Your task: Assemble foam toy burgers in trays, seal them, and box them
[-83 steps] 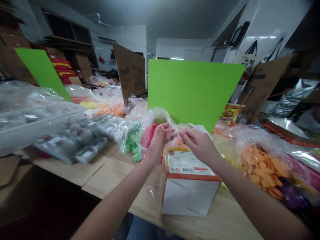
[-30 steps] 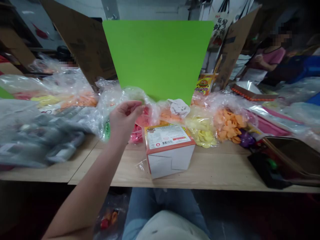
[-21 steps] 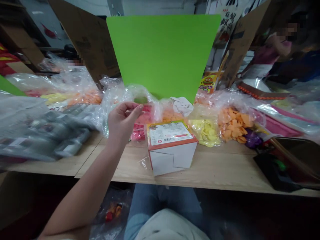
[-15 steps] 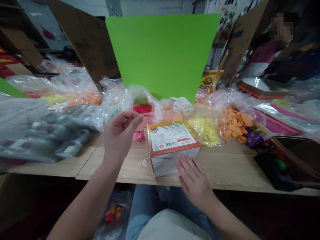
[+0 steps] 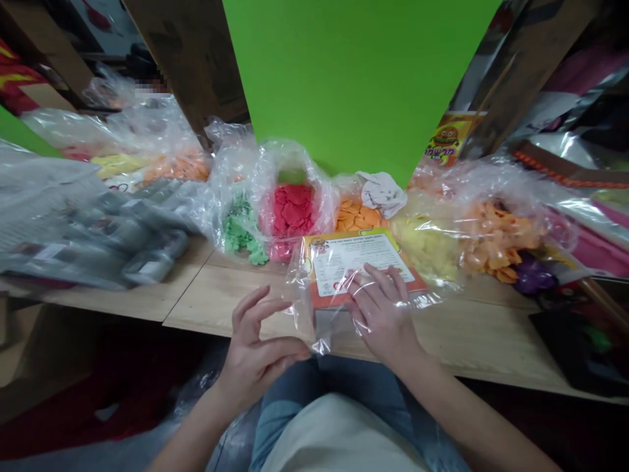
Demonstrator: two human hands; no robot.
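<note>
An orange carton with a white label (image 5: 361, 261) stands near the front edge of the wooden table (image 5: 221, 298). A clear plastic bag (image 5: 307, 288) is draped over and around it. My right hand (image 5: 381, 311) lies flat on the carton's top with fingers stretched out, and the film wrinkles around it. My left hand (image 5: 255, 347) is at the table's front edge, thumb and fingers pinching the lower corner of the clear bag.
Behind the carton lie clear bags of green pieces (image 5: 240, 226), red pieces (image 5: 292, 206), orange pieces (image 5: 491, 242) and yellow pieces (image 5: 427, 246). A green board (image 5: 354, 72) stands upright at the back. Grey wrapped packs (image 5: 98, 242) fill the left, a black tray (image 5: 584, 347) the right.
My right hand came into view and settled flat on the carton. My left hand dropped from the bag of red pieces to the table's edge and took hold of the clear bag.
</note>
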